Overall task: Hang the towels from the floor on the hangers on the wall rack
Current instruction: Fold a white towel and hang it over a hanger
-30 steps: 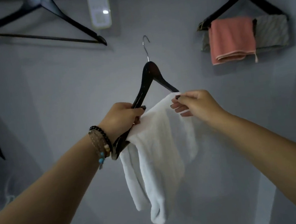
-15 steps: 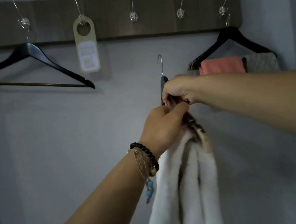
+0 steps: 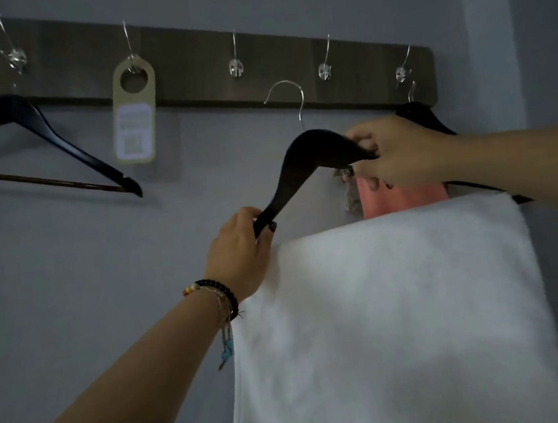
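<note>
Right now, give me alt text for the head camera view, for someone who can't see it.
Two hands lift a black hanger draped with a white towel toward a wall rack of hooks: the left hand grips its left arm, the right hand pinches near the top. Its hook is not yet on the rack. Behind hangs a pink towel; at left, an empty hanger.

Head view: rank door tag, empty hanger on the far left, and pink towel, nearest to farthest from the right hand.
From the right hand:
1. Pink towel: just below the hand, behind the white towel.
2. Door tag: to the left, on the rack's second hook.
3. Empty hanger: far left.
</note>
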Action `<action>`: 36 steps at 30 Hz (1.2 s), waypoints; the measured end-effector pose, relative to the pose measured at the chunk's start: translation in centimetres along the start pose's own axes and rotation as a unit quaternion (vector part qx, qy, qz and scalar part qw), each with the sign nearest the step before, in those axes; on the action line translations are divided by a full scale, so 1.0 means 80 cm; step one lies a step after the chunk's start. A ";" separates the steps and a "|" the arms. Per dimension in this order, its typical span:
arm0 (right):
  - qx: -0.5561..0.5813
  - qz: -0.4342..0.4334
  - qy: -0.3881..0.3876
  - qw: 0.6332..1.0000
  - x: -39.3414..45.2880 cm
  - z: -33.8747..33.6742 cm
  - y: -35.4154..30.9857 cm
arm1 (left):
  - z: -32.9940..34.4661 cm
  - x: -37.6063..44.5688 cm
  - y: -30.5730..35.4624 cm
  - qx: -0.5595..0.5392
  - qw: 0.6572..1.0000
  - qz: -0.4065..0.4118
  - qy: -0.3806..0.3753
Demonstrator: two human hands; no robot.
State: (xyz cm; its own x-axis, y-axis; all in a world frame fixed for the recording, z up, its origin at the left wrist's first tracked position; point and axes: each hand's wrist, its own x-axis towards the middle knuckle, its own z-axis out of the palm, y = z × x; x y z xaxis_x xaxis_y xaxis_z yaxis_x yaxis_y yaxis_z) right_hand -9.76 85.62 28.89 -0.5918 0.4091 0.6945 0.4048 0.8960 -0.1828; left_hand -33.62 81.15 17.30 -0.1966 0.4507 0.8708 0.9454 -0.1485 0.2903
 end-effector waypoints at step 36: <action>-0.142 -0.089 0.292 0.942 0.329 0.164 0.064 | -0.074 0.289 -0.190 0.189 0.975 0.049 0.106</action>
State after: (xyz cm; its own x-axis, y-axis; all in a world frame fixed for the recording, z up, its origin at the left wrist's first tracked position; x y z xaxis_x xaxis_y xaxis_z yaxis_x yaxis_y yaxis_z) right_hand -32.42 103.28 37.12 -0.2171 0.0171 0.9760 0.5542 0.8252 0.1088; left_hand -54.10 88.65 35.39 -0.1114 0.2528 0.9611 0.9828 0.1716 0.0688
